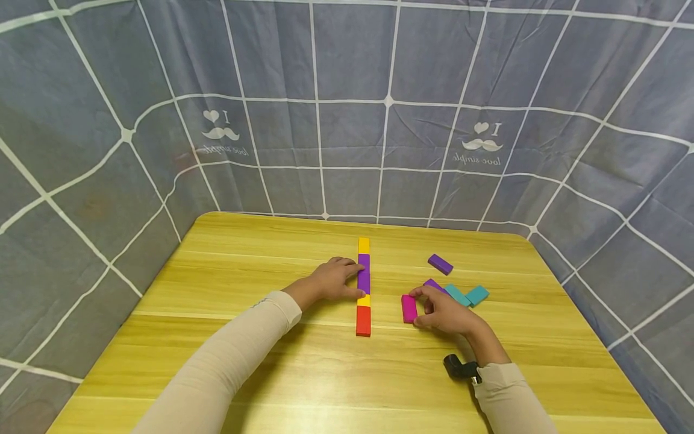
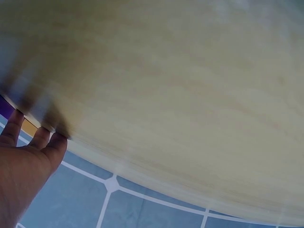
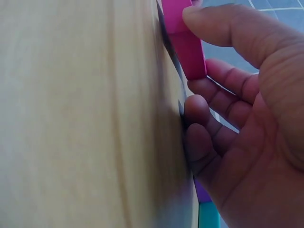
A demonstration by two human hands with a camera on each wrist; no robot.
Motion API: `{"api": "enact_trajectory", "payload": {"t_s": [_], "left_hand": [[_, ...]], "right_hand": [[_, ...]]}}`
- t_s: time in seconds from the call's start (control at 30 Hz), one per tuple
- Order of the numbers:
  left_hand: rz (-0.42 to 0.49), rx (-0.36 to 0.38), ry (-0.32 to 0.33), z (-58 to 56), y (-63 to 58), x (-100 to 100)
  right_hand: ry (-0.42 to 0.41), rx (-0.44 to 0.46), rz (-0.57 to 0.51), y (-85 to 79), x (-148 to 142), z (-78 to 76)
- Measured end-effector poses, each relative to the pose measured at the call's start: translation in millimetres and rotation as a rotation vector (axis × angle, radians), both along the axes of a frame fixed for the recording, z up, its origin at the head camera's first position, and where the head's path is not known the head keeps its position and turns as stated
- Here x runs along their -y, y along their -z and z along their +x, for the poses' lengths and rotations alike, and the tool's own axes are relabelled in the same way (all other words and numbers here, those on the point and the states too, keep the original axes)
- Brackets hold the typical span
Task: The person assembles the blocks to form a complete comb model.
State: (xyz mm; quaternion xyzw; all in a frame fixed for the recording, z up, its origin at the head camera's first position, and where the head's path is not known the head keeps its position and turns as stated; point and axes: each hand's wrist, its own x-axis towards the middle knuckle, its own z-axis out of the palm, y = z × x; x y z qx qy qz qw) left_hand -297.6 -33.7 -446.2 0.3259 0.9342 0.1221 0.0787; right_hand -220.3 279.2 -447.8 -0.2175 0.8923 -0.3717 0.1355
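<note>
A straight row of flat blocks runs away from me on the table. From the far end it shows a yellow block [image 1: 364, 245], purple blocks [image 1: 364, 283], another yellow block [image 1: 367, 301] and a red block [image 1: 363, 322] nearest me. My left hand [image 1: 334, 279] lies against the row's left side, fingertips touching the purple part and thumb near the lower yellow block. To the right of the row, my right hand [image 1: 446, 311] pinches a magenta block [image 1: 409, 308] between thumb and fingers. In the right wrist view the magenta block [image 3: 187, 45] appears tilted.
Beyond the right hand lie a loose purple block [image 1: 440, 264], a second purple one [image 1: 434, 285] partly hidden by the hand, and two teal blocks [image 1: 478, 296]. A black device [image 1: 459, 366] is at the right wrist. Grey gridded cloth [image 1: 352, 132] surrounds the wooden table [image 1: 303, 374].
</note>
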Motion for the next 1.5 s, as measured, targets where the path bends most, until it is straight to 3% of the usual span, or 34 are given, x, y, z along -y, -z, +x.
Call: {"api": "enact_trajectory", "payload": {"t_s": [0.53,0.77,1.07,1.5], "left_hand": [[0.001,-0.012,0.012,1.2,-2.4,0],[-0.005,-0.004,0.002,1.2,-2.9,0],[-0.009,-0.013,0.003,0.7,-1.1,-1],[-0.005,-0.01,-0.003,0.9,-1.4,0]], "right_hand": [[0.014,0.011,-0.053,-8.1,12,16.4],[-0.012,-0.016,-0.104,-11.8,23,24.1],[-0.034,0.015,-0.108,-14.3,38,30.7],[-0.072,-0.01,-0.127,-15.8,50,36.8]]}}
